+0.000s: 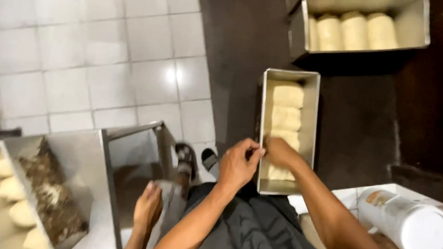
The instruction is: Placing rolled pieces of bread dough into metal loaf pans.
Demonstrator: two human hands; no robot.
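white tiled floor [103, 44] beside dark counter [240, 60].

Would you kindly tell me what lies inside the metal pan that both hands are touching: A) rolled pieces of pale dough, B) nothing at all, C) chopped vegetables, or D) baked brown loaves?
A: the loaf pan held at its rim by the left hand and the right hand contains pale, unbaked dough rolls lined up along its length.
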